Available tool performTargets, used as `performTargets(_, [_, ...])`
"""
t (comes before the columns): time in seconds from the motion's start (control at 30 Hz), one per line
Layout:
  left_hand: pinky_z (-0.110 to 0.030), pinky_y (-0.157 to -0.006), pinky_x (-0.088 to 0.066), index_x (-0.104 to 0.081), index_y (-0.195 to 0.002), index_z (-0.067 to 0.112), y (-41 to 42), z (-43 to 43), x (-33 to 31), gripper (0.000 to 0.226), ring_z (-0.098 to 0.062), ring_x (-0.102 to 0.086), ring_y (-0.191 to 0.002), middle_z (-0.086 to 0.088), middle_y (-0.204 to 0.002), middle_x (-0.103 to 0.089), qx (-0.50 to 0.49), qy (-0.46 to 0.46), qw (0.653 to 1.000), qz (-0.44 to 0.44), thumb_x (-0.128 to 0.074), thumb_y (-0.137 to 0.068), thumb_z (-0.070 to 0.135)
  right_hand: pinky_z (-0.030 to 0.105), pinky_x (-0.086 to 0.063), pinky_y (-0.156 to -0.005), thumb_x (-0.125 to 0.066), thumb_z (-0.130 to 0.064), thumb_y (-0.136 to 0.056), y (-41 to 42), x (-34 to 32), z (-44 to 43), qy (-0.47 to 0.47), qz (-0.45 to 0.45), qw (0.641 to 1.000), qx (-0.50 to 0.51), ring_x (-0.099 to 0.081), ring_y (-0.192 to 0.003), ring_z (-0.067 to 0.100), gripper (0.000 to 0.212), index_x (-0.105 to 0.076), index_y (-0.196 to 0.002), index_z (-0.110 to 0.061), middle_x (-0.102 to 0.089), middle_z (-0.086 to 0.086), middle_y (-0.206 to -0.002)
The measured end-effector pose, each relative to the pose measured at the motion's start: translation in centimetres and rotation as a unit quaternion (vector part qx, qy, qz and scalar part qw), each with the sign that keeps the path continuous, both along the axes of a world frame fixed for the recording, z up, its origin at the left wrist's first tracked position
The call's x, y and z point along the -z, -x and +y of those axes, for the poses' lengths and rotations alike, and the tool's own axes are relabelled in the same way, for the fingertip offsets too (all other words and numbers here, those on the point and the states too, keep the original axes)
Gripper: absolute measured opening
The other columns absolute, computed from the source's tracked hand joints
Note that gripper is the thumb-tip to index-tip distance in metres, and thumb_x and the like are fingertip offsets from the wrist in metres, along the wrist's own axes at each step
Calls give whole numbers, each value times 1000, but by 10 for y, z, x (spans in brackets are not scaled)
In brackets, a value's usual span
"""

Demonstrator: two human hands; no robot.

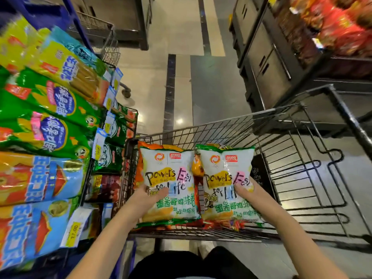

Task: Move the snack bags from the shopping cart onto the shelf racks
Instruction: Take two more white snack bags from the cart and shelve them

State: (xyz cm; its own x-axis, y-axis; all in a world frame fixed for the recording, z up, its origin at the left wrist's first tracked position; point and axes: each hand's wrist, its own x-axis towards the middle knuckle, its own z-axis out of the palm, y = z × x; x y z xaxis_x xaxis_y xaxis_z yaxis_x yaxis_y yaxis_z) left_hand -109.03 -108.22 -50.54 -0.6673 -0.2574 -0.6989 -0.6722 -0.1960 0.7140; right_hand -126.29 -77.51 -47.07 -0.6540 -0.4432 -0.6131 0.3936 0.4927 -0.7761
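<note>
Left hand (150,195) pinches the left snack bag (169,178) and right hand (248,193) the right snack bag (226,174), thumbs in front and fingers hidden behind, likely to lift both at once. Both bags sit over orange bags (154,144) in the shopping cart (221,125). The shelf racks (50,117), the destination, stand at 9 o'clock.

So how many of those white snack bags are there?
2: one white bag in the left hand, another in the right hand, side by side over the cart. More may hide beneath.
</note>
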Motion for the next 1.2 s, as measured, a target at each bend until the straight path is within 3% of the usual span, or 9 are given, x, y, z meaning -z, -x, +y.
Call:
performTargets(0.13, [-46,-120,-29,-18,-165,21,-5,21,-22,157,-30,-35,-150,-4,-168,-27,-90,2,995,41,-76,-38,91,50,-35,-119,-74,-84,-65,15,5,11,-6,10,999,-42,-48,-139,17,108,-30,-155,-46,-46,-14,-155])
performTargets(0.23, [-35,-113,-32,-29,-159,14,-10,50,-52,93,-19,-41,-139,4,-151,-44,-142,-20,987,71,-75,-85,46,53,-36,-119,-80,-79,-63,34,14,14,17,10,997,-80,-44,-143,17,108,-29,-154,-51,-40,-13,-160])
performTargets(0.3, [-34,-111,-34,-51,-131,29,-21,69,-50,61,-11,-49,-126,17,-123,-61,-199,-41,973,107,-84,-82,44,51,-35,-120,-83,-78,-62,38,2,10,41,8,994,-105,-43,-142,16,114,-26,-156,-49,-40,-16,-158])
performTargets(0.57, [-62,-109,-46,-76,-117,13,-84,165,-38,87,-39,-71,-114,-18,-122,-74,-381,-57,908,164,-104,-41,43,46,-34,-117,-83,-71,-67,45,1,9,52,21,972,-230,-36,-147,24,110,-28,-157,-41,-40,-11,-156])
performTargets(0.7, [-61,-110,-45,-74,-122,10,-132,209,-43,78,-38,-70,-115,-18,-124,-73,-453,-7,876,164,-100,-53,34,45,-31,-115,-74,-62,-75,19,-15,-4,44,8,941,-335,-28,-152,26,108,-19,-162,-30,-24,-1,-167])
performTargets(0.83, [-53,-110,-47,-64,-134,13,-188,255,-55,98,-32,-69,-119,-13,-128,-72,-524,23,834,170,-102,-49,42,24,-50,-96,-80,-55,-75,-30,-21,-18,83,-20,905,-418,-55,-133,9,85,-38,-148,-44,-49,-14,-151])
performTargets(0.93, [-56,-115,-41,-62,-138,15,-238,294,-57,89,-33,-66,-124,-11,-131,-71,-592,29,789,164,-97,-59,36,41,-37,-115,-80,-62,-72,-75,-30,-26,102,-11,873,-478,-33,-151,21,107,-23,-159,-38,-28,-8,-166])
performTargets(1.1, [-59,-116,-38,-66,-135,17,-314,372,-62,91,-33,-64,-127,-10,-132,-70,-668,69,721,171,-99,-56,46,42,-29,-118,-68,-54,-87,-161,-50,-26,88,12,806,-585,-27,-152,24,93,-16,-161,-34,-23,-4,-167])
performTargets(1.2, [-59,-115,-39,-65,-137,23,-368,433,-58,83,-33,-61,-131,-7,-136,-69,-717,77,673,168,-96,-65,49,21,-40,-91,-67,-40,-94,-227,-60,-12,113,-6,773,-625,-49,-125,9,69,-26,-150,-40,-41,-11,-151])
